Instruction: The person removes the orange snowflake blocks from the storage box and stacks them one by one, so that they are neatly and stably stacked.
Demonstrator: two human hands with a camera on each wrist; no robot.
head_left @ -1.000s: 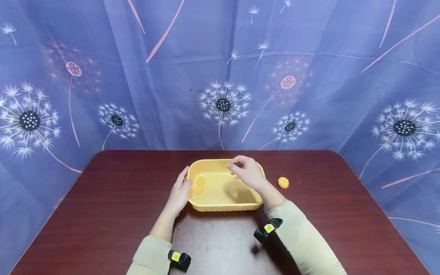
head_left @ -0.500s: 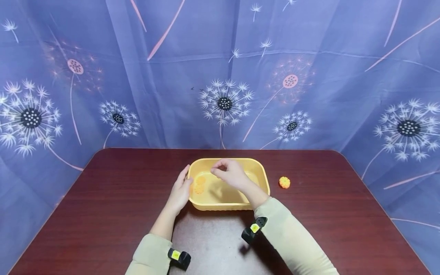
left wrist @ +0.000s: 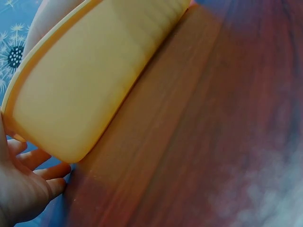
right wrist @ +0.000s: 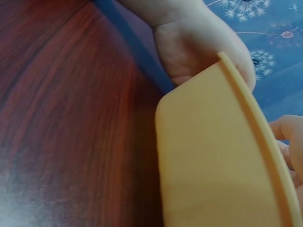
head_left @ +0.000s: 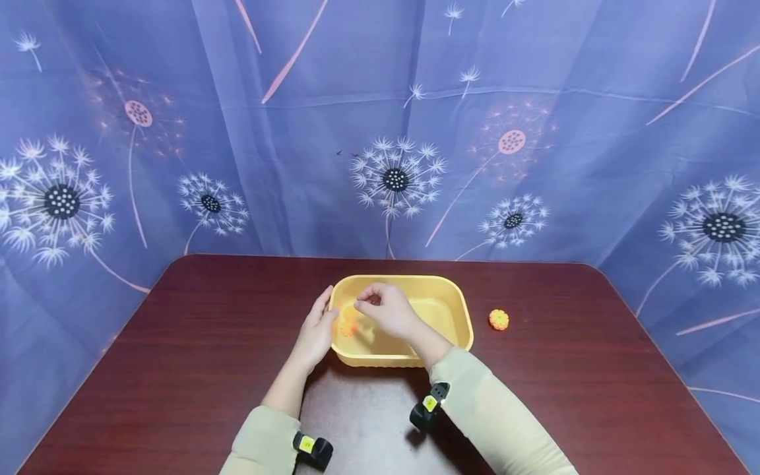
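A yellow plastic tub [head_left: 404, 361] stands on the table. My left hand [head_left: 315, 336] holds its left end, thumb at the rim and fingers along the outer wall; in the left wrist view those fingers [left wrist: 52, 172] are spread under the tub's corner. My right hand [head_left: 388, 309] hovers over the tub's left half, thumb and forefinger brought together. Whether something small is between them cannot be made out. Below its fingertips, orange flower-shaped pieces [head_left: 348, 324] lie in the tub, blurred and pale. In the right wrist view the tub wall hides most of the right hand.
One orange and yellow flower-shaped piece [head_left: 499, 320] lies on the dark red wooden table [head_left: 564, 369], right of the tub. A blue dandelion-print curtain [head_left: 309, 198] hangs behind and on both sides. Black wrist cameras sit on both sleeves.
My right hand has moved left across the tub and slightly down, from its right half to above the orange pieces. The left hand stays at the tub's left end. The head view has shifted slightly.
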